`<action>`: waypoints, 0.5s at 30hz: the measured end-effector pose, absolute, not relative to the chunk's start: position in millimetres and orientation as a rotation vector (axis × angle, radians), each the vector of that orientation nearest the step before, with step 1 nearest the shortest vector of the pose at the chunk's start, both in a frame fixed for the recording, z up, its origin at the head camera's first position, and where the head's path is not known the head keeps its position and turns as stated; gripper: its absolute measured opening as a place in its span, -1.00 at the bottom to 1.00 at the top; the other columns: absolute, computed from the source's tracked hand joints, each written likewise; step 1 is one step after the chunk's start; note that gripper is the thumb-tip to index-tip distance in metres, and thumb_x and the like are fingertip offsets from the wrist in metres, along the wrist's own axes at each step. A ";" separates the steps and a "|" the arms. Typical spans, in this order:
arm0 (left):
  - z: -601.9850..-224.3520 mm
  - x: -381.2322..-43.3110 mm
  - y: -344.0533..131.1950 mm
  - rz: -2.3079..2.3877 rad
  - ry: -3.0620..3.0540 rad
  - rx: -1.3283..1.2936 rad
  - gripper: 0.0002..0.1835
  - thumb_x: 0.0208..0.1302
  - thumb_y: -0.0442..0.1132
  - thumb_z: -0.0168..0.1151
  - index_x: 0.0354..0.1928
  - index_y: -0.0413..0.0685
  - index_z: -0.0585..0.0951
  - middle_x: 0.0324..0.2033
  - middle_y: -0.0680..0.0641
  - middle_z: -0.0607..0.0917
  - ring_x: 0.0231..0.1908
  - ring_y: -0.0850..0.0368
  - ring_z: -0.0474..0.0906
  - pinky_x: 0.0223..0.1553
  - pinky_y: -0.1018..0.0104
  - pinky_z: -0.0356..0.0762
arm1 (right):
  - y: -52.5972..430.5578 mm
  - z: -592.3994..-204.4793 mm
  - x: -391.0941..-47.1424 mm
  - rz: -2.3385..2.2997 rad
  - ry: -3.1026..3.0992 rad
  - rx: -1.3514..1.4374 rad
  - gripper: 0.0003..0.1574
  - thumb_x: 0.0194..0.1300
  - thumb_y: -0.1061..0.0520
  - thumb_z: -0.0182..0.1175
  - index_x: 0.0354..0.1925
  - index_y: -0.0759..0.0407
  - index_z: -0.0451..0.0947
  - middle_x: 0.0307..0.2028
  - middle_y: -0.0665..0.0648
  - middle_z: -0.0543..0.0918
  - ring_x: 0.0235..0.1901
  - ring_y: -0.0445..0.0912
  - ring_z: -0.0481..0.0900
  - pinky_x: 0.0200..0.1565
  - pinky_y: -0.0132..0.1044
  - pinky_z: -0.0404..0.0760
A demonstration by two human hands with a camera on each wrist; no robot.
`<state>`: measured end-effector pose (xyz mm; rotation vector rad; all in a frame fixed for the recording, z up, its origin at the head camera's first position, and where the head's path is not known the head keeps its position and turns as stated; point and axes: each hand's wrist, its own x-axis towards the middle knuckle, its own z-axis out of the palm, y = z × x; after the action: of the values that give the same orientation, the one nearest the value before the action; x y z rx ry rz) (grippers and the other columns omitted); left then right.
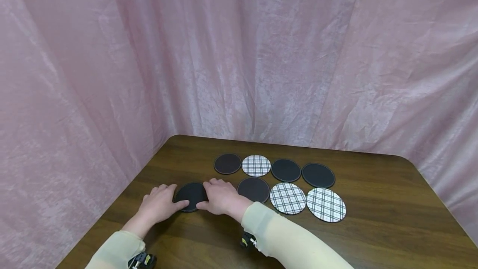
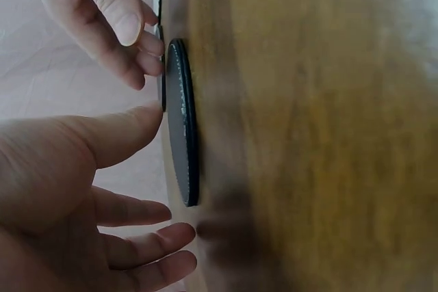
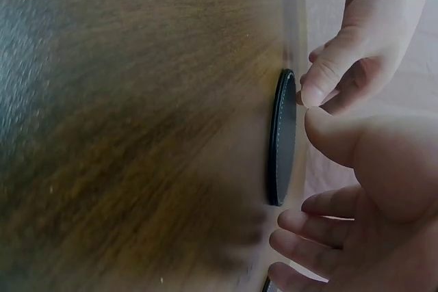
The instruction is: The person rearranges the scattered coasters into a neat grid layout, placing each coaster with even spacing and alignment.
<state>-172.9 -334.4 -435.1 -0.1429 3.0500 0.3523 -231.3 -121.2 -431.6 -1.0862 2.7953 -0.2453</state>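
Note:
A round black coaster (image 1: 192,194) with pale stitching round its rim lies flat on the left part of the wooden table. My left hand (image 1: 156,206) is at its left side, thumb toward the near edge. On the opposite side is my right hand (image 1: 221,197), close to the coaster's right edge. In the left wrist view, the left fingers spread loosely beside the coaster (image 2: 181,124). The right wrist view has the right fingers relaxed and slightly bent near the coaster (image 3: 283,143). Whether any fingertip touches the rim, I cannot tell.
Right of the hands, more coasters lie in two rows. The back row has a brown one (image 1: 228,164), a plaid one (image 1: 256,165) and two black ones (image 1: 286,170); the front row, a brown one (image 1: 254,189) and two plaid ones (image 1: 288,198). Pink curtains (image 1: 239,53) hang behind the table (image 1: 388,202).

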 end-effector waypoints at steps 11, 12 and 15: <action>-438.6 -165.6 -336.8 0.354 3.061 -0.143 -0.04 0.36 0.33 0.49 0.36 -0.47 0.58 0.22 -0.49 0.62 0.25 -0.56 0.51 0.12 -0.59 0.45 | -126.0 -432.9 -234.5 -0.245 2.803 -1.084 -0.28 0.49 -0.33 0.42 0.32 0.13 0.72 0.07 0.08 0.66 0.10 -0.02 0.58 0.22 -0.16 0.59; -438.7 -165.2 -336.9 0.356 3.059 -0.143 -0.03 0.36 0.34 0.49 0.36 -0.47 0.58 0.22 -0.49 0.62 0.25 -0.56 0.51 0.12 -0.59 0.45 | -126.2 -432.9 -235.3 -0.251 2.799 -1.083 -0.28 0.48 -0.32 0.43 0.31 0.13 0.73 0.07 0.08 0.66 0.10 -0.02 0.59 0.21 -0.17 0.59; -439.0 -164.2 -336.7 0.358 3.055 -0.144 -0.02 0.35 0.35 0.49 0.35 -0.47 0.59 0.23 -0.50 0.61 0.26 -0.56 0.50 0.12 -0.59 0.44 | -127.5 -433.4 -237.7 -0.265 2.789 -1.074 -0.30 0.48 -0.30 0.45 0.29 0.15 0.74 0.06 0.09 0.67 0.09 -0.02 0.59 0.20 -0.21 0.60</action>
<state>-164.2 -336.7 -439.0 -0.1444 3.0550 0.3580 -237.7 -127.5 -433.4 -1.0739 2.7890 -0.2646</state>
